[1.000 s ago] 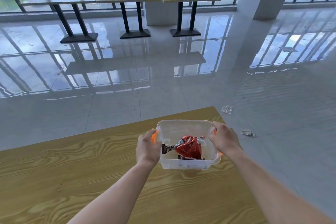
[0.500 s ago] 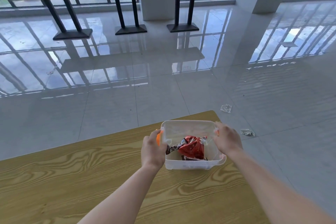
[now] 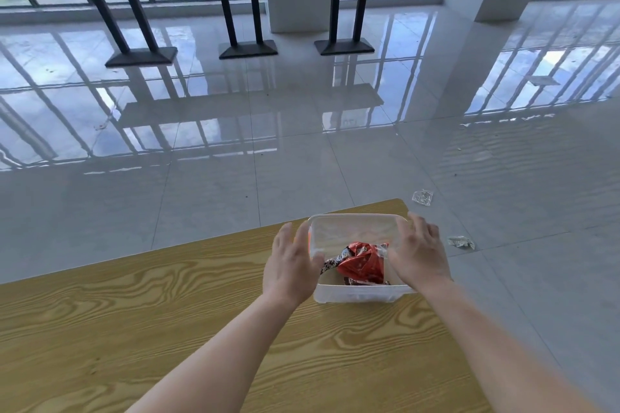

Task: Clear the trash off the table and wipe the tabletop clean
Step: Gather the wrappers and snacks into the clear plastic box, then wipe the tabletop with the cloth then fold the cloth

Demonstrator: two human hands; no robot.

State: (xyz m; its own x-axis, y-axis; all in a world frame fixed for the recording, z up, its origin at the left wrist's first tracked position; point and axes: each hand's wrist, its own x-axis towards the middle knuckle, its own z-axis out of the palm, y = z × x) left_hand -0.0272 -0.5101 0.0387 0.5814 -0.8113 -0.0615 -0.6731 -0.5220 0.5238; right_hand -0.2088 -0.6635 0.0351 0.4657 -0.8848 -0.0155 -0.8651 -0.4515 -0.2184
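Bin [image 3: 355, 229] holding red wrapper [image 3: 364, 262] | between left hand [image 3: 290, 265] and right hand [image 3: 417, 255] | hands spread, gripping nothing

— Where is the trash?
— A crumpled red wrapper [image 3: 362, 263] lies inside the clear plastic box [image 3: 359, 295]. A dark printed piece touches it on its left side.
— And how does the box stand?
— Upright and without a lid, on the yellow wood-grain counter [image 3: 167, 312], near its far right corner. The box has rounded corners, and a small orange part shows at its left edge.
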